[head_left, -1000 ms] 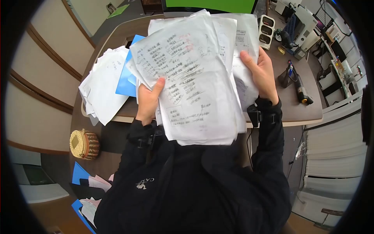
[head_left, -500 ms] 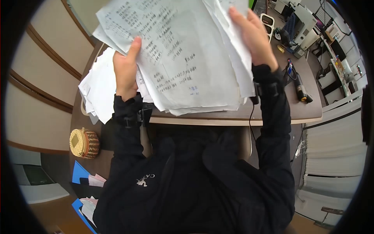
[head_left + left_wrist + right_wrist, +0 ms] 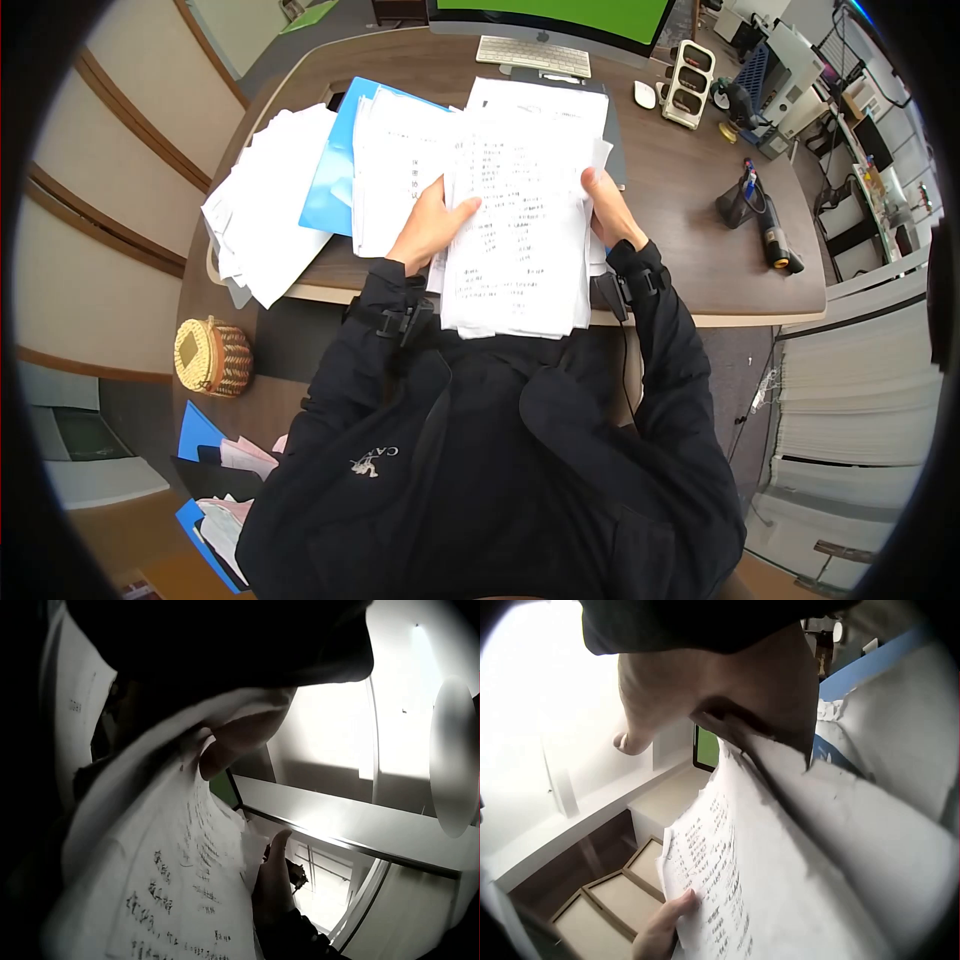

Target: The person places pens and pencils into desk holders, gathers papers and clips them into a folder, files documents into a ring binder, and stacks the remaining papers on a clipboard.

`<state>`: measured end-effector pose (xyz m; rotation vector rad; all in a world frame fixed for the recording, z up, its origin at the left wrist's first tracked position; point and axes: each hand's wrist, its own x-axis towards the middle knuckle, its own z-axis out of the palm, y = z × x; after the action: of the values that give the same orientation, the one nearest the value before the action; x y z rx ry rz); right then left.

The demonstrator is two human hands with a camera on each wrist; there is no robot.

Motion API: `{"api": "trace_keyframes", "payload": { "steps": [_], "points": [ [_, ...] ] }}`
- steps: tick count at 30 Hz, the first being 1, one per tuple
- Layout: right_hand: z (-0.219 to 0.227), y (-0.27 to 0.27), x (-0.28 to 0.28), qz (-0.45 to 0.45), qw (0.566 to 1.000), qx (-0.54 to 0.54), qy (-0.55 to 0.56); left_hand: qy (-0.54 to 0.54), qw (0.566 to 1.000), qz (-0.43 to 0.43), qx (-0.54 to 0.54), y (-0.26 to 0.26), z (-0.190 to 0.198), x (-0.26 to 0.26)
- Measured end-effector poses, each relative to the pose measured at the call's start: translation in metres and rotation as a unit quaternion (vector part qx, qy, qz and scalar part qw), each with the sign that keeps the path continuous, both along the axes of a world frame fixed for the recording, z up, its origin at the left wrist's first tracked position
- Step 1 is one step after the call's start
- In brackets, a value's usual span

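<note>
A thick stack of handwritten sheets (image 3: 520, 240) is held between both hands over the desk's front edge. The left hand (image 3: 430, 228) grips its left edge, thumb on the top page. At its right edge the right hand (image 3: 613, 212) holds it, thumb at the side, other fingers hidden behind the paper. In the left wrist view the written page (image 3: 187, 877) curves away below the left hand (image 3: 244, 731). The right wrist view shows the right hand (image 3: 720, 686) over the uneven edges of several sheets (image 3: 780, 847).
Left of the stack lie printed papers (image 3: 385, 190) on a blue folder (image 3: 328, 190), beside a loose white pile (image 3: 270, 210). Behind are a keyboard (image 3: 533, 57), a monitor (image 3: 560, 20) and a mouse (image 3: 644, 95). A woven basket (image 3: 213, 357) stands at lower left.
The stack rose towards the head camera, then came down lower and closer to the body, both hands still gripping it. A different written page faces up; keyboard and folder papers show again.
</note>
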<state>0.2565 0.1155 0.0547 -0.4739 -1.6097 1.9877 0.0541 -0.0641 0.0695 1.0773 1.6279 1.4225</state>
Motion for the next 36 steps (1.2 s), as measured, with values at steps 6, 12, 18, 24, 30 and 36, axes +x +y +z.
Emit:
{"api": "trace_keyframes", "payload": {
  "steps": [6, 12, 18, 24, 30, 36],
  "points": [
    [0.006, -0.034, 0.01, 0.004, 0.997, 0.005, -0.077, 0.078, 0.993, -0.036, 0.078, -0.012, -0.01, -0.003],
    [-0.012, -0.074, 0.033, -0.005, 0.976, 0.166, -0.14, -0.058, 0.985, 0.071, 0.148, -0.046, -0.018, 0.027],
    [-0.014, -0.074, 0.032, 0.013, 0.984, 0.07, -0.165, 0.082, 0.993, -0.08, 0.011, -0.082, -0.058, 0.013],
    [-0.03, -0.074, 0.034, -0.101, 0.99, -0.03, -0.094, 0.141, 0.986, -0.068, -0.054, -0.094, -0.051, 0.01],
    [-0.044, -0.067, 0.036, -0.123, 0.986, -0.103, -0.043, -0.058, 0.998, 0.015, 0.007, -0.091, -0.095, 0.031],
    [-0.034, -0.077, 0.037, -0.044, 0.992, 0.016, -0.114, -0.164, 0.985, -0.008, 0.048, -0.083, -0.084, 0.045]
  ]
}}
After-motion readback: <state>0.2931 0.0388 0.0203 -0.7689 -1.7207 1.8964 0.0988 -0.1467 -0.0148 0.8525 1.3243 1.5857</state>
